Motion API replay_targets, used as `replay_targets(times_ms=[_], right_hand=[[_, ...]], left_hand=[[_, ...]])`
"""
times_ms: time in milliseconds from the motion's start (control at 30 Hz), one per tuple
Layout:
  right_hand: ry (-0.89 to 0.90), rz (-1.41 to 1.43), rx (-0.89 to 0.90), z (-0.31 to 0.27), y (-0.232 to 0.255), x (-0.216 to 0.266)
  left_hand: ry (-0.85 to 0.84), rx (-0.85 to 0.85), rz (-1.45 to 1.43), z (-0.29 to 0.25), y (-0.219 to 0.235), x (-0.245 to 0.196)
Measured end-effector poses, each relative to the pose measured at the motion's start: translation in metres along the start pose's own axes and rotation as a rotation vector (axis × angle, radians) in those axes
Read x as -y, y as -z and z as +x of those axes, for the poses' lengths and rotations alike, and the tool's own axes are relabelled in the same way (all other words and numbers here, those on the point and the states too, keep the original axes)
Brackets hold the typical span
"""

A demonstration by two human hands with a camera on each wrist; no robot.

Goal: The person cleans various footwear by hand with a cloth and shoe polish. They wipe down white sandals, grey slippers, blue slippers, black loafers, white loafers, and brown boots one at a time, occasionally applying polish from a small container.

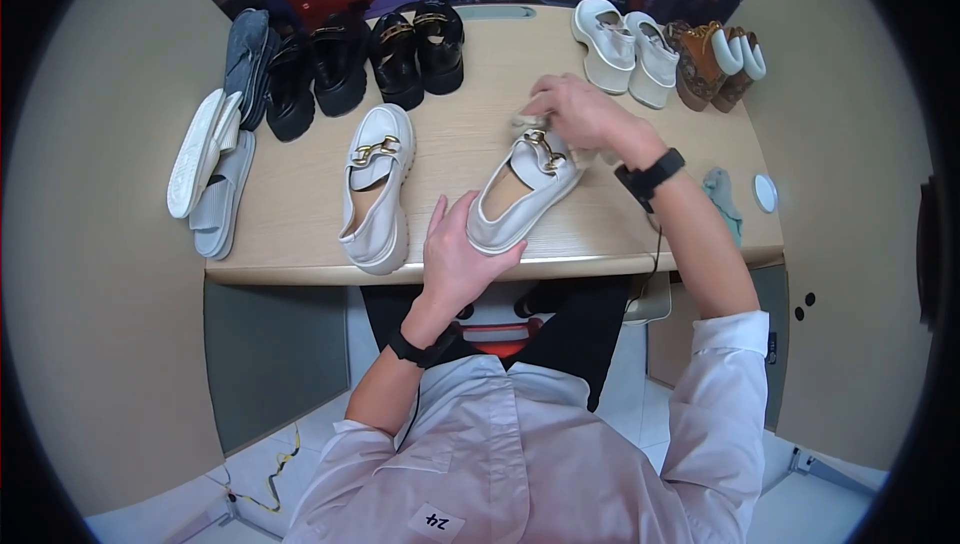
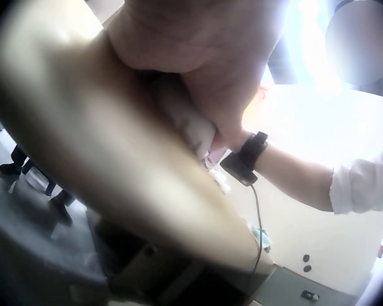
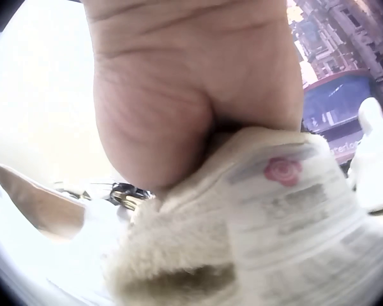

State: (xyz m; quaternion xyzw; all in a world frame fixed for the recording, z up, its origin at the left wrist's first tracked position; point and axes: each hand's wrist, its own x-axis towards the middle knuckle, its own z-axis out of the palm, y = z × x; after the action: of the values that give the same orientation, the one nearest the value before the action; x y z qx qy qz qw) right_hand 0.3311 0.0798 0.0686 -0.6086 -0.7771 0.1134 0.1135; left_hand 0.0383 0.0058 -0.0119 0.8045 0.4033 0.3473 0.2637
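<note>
A white loafer with a gold buckle (image 1: 525,187) lies tilted on the wooden table. The left hand (image 1: 462,256) grips its heel end, thumb and fingers on either side. At the toe end, the right hand (image 1: 585,116) holds a cream fluffy cloth or mitt with a printed label (image 3: 274,210), partly hidden under the hand in the head view. In the right wrist view the palm (image 3: 198,83) is above the fluffy piece, with the loafer (image 3: 83,248) beside it. A matching loafer (image 1: 377,189) stands to the left. The left wrist view shows the left hand (image 2: 198,44) close up and blurred.
Black shoes (image 1: 397,59) and slippers (image 1: 205,159) line the back left. White platform shoes (image 1: 605,49) and brown boots (image 1: 700,64) stand at the back right. A green cloth (image 1: 722,202) and a small round white object (image 1: 765,193) lie near the right edge.
</note>
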Motion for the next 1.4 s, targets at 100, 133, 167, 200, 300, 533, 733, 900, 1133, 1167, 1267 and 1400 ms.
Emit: replay_targets(times_ms=[100,133,167,200,300,533,733,900,1133,1167,1267,1400], right_hand=[[-0.027,0.042,-0.181,-0.015,-0.012,-0.023],[-0.053,0.068,-0.245,-0.019,-0.016,-0.025],[-0.143,0.096,-0.28,-0.023,-0.02,-0.026],[-0.23,0.124,-0.316,-0.029,-0.025,-0.025],[-0.348,0.113,-0.503,-0.047,-0.043,-0.002],[-0.471,0.211,-0.711,-0.079,-0.083,0.022],[-0.538,0.319,-0.783,-0.107,-0.107,0.062],[-0.564,0.431,-0.795,-0.123,-0.116,0.098],[-0.488,0.605,-0.786,-0.135,-0.116,0.155],[-0.453,0.562,-0.807,-0.136,-0.117,0.162],[-0.367,0.528,-0.824,-0.138,-0.121,0.174],[-0.292,0.444,-0.806,-0.141,-0.12,0.19]], left_hand=[[0.002,-0.011,0.001,0.0,-0.003,0.004],[0.005,-0.009,-0.004,0.0,-0.004,0.003],[0.007,-0.008,-0.008,0.001,-0.004,0.003],[0.009,-0.008,-0.01,0.001,-0.003,0.003],[-0.008,-0.041,0.005,0.0,-0.004,0.001],[0.028,-0.027,0.053,-0.003,-0.004,0.002],[0.0,-0.007,0.064,-0.002,-0.005,0.004],[-0.022,-0.025,0.072,-0.002,-0.008,0.009],[0.05,0.047,0.022,-0.003,-0.004,0.006],[0.04,0.05,0.003,-0.002,-0.003,0.003],[0.008,0.052,-0.03,-0.002,0.0,0.0],[-0.03,0.031,-0.053,-0.002,-0.002,0.002]])
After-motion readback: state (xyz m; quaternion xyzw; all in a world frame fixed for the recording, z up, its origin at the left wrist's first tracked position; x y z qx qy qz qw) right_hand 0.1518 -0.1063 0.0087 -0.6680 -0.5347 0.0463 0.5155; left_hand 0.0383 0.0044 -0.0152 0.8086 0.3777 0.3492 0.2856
